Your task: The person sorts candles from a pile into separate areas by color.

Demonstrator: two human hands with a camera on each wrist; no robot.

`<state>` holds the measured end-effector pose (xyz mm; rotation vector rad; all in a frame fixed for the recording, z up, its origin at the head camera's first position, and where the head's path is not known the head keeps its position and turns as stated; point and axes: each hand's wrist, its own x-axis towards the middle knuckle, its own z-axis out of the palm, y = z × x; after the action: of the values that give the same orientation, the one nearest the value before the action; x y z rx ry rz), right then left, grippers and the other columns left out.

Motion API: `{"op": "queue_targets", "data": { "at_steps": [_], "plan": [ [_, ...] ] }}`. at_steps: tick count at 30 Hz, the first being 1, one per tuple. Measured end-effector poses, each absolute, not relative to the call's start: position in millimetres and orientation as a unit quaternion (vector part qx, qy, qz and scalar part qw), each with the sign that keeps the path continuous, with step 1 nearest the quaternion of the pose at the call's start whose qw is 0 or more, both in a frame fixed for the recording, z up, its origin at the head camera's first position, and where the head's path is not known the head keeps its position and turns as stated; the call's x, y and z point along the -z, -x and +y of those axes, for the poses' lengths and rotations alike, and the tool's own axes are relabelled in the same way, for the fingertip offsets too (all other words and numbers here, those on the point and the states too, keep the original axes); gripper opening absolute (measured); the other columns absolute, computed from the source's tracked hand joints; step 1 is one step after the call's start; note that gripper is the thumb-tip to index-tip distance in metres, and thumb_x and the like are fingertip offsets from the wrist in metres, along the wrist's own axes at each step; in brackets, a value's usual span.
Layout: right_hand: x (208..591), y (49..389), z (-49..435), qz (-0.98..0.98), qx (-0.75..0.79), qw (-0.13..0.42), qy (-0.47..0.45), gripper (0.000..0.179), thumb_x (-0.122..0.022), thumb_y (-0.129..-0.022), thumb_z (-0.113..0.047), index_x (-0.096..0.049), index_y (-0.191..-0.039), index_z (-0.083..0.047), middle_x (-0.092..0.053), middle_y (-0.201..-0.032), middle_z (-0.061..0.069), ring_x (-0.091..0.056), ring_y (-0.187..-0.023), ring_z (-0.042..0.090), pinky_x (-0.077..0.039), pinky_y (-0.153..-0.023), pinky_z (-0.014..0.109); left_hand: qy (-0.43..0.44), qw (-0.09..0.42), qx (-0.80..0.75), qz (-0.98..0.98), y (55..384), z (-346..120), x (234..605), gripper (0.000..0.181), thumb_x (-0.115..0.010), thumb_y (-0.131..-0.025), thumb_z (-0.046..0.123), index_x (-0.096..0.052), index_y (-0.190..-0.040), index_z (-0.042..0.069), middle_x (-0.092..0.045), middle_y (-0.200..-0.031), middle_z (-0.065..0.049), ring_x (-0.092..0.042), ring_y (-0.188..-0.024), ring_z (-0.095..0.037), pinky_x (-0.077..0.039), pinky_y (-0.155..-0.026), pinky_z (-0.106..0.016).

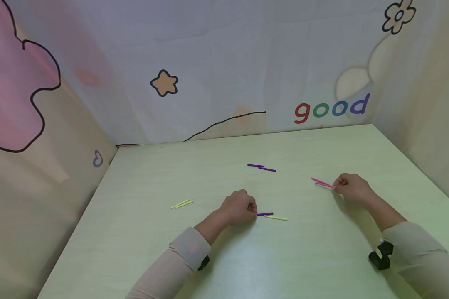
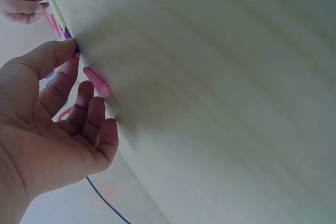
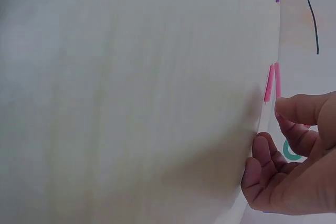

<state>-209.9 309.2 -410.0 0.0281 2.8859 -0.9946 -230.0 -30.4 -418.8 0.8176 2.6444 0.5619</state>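
Left hand [image 1: 239, 206] pinches purple stick [image 1: 266, 214] low on table [image 1: 116, 241], yellow stick [image 1: 277, 218] near its end. Right hand [image 1: 351, 187], farther right, pinches pink stick [image 3: 277, 80]; second pink [image 3: 269, 83] just beside.

Head view, right of centre: lowercase word "good" [image 1: 333, 109] in red, green, blue and purple letters, on pale, creased, sheet-like backdrop [image 1: 224, 62]. Right wrist view, lower right: green curved letter [image 3: 286, 151], partly hidden.
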Motion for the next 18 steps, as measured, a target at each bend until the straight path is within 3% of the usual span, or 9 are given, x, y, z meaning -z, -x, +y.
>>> {"op": "queue_targets", "data": {
  "at_steps": [18],
  "plan": [
    [416.3, 217.7, 315.7, 0.957, 0.286, 0.052, 0.000, 0.013, -0.057, -0.084, -0.009, -0.059, -0.083, 0.005, -0.056, -0.075, 0.009, -0.048, -0.069, 0.021, -0.038, -0.058, 0.032, -0.287, 0.150, -0.206, 0.923, 230.5, -31.5, 419.9, 0.011, -0.069, -0.081, 0.016, -0.064, -0.073, 0.022, -0.048, -0.081, 0.003, -0.043, -0.076, -0.013, -0.036, -0.059, -0.026]
  ]
}}
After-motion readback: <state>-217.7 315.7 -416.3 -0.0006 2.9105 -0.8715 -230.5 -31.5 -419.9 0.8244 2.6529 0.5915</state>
